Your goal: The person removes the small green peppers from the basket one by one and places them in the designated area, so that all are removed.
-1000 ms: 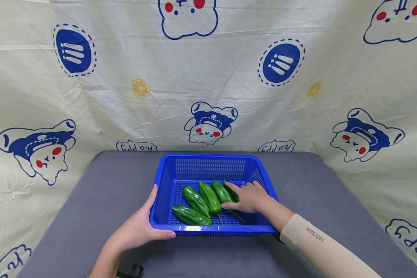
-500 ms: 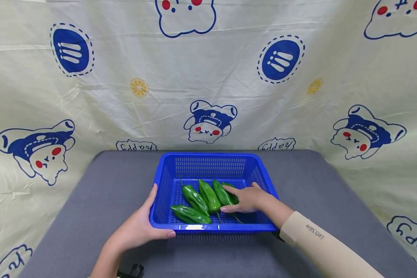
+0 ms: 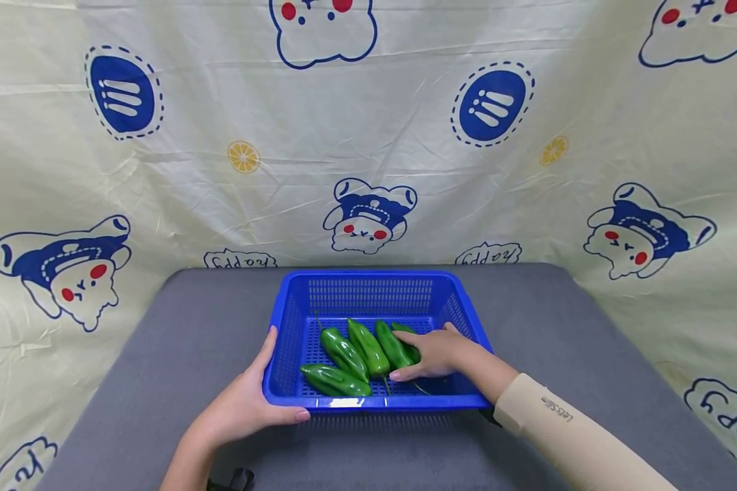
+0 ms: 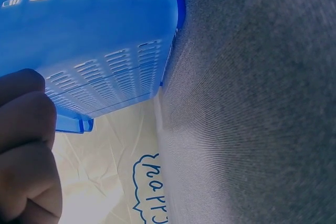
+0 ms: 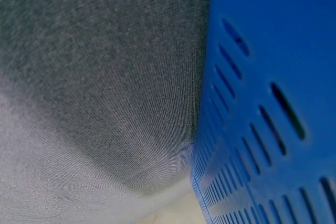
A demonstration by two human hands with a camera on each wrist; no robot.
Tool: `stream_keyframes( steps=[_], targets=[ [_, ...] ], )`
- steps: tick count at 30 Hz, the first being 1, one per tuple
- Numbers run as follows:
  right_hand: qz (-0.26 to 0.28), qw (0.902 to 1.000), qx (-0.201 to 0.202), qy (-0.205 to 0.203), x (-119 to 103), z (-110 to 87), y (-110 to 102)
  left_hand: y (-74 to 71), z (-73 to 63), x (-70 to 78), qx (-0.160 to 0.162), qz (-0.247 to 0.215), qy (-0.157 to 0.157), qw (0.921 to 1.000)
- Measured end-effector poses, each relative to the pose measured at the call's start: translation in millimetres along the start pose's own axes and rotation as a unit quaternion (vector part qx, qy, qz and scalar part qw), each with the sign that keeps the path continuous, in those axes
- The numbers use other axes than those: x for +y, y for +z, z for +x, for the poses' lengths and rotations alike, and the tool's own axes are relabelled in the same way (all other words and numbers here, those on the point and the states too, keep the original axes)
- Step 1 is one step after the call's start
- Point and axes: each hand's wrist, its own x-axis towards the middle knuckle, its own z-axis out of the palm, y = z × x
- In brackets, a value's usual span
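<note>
A blue plastic basket (image 3: pixel 368 404) with slotted walls holds several glossy green peppers (image 3: pixel 344 351) lying on its floor. My left hand (image 3: pixel 252 399) grips the front left corner of the rim, thumb along the front edge and fingers up the left side. In the left wrist view its curled fingers (image 4: pixel 26 150) lie beside the basket wall. My right hand (image 3: pixel 439 351) reaches into the right part of the basket and grips the rightmost green pepper (image 3: pixel 413 351), partly hidden under the palm. Its thumb and index finger reach the neighbouring pepper (image 3: pixel 393 344).
The basket stands on a grey cloth-covered table (image 3: pixel 221 320). A pale curtain (image 3: pixel 368 123) with cartoon prints hangs behind and at both sides. In the right wrist view the basket's outer wall (image 5: pixel 273 77) stands close beside the grey cloth (image 5: pixel 105 77).
My right hand has settled lower over the rightmost pepper, its index finger dropping, and that pepper has shifted slightly. My left hand has kept its grip on the basket.
</note>
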Motion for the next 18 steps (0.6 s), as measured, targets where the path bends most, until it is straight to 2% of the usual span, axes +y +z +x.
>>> stream_keyframes(
  steps=[9, 18],
  targets=[
    [-0.029, 0.9974, 0.065, -0.014, 2.6, -2.2, -2.1, 0.3, 1.0, 0.2, 0.001, 0.006, -0.007, 1.0000],
    [-0.060, 0.9894, 0.130, -0.026, -0.2, -9.3, -10.1, 0.1, 0.7, -0.6, 0.003, 0.003, -0.004, 1.0000]
  ],
)
